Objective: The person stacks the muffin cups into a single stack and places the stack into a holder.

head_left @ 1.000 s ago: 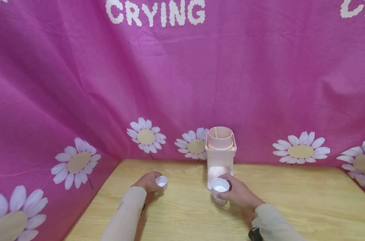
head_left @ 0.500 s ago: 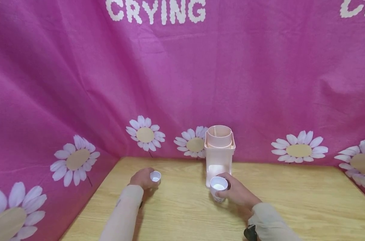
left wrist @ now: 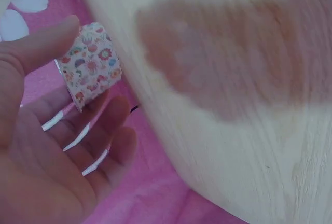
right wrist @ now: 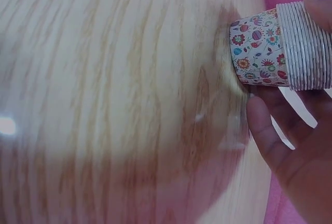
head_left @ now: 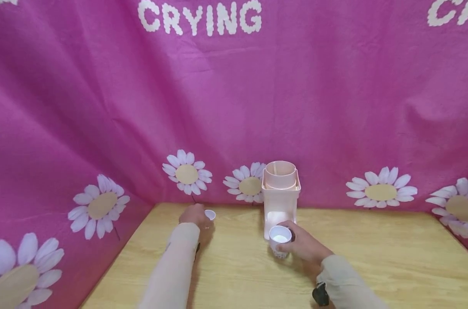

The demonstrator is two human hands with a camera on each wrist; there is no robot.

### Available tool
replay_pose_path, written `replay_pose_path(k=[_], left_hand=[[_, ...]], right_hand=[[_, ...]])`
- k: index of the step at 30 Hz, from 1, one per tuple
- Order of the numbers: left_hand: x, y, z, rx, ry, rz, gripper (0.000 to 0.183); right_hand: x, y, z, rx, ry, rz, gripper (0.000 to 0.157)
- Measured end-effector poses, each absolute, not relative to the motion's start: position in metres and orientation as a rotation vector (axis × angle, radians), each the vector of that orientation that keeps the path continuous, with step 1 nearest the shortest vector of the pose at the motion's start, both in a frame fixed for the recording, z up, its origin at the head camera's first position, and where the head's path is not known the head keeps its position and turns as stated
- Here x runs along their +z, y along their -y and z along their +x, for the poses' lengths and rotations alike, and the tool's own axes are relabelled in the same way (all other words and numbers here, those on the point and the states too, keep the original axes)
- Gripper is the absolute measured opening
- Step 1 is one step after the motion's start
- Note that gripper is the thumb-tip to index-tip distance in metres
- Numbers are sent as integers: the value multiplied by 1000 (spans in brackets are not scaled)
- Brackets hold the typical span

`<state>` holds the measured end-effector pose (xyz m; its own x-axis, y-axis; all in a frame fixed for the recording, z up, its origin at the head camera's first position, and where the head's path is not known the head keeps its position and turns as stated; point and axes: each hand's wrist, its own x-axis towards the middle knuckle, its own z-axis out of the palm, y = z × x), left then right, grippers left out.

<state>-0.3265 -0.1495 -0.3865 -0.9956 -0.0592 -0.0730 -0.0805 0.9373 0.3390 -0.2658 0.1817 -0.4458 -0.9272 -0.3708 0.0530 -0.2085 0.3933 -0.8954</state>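
At the left back of the table my left hand (head_left: 195, 215) holds one small floral paper cup (left wrist: 92, 64), its white mouth (head_left: 210, 214) facing up. The left wrist view has the thumb on one side of the cup and curled fingers on the other. Whether the cup touches the tabletop I cannot tell. My right hand (head_left: 304, 244) grips a nested stack of the same paper cups (right wrist: 262, 50) in front of the pink holder (head_left: 280, 201). Many layered rims (right wrist: 303, 47) show at the stack's mouth end. The palm side hides part of both grips in the head view.
The pale pink plastic holder, with a round open cylinder (head_left: 281, 175) on top, stands at the back near the cloth. A wooden table (head_left: 234, 274) lies under both hands. Magenta cloth (head_left: 318, 98) with daisies hangs behind and at the left.
My left hand shifted left with its paper cup, then went farther back and somewhat right. My right hand stays nearly in place with the stack of cups.
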Motion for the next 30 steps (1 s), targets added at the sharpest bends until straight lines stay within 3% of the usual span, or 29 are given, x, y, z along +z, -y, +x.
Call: replay_pose_path(k=[7,17,26,30], left_hand=[[-368,118,-355,473,-3039,-150,31],[-378,92,-368,568,-3094,52,46],[-358,96,-364,579,-3101,374,34],[-349,112,-359,492,-3053,465,38]], right_hand=[[-437,-192,-273,-1549,-2510,-514,51],[-445,-201,-255,-1452,-2558,-530,56],[-442,-189,-254,-1439,-2574,-502,56],[-439,-179,-262,-1462,-2544,-534,52]])
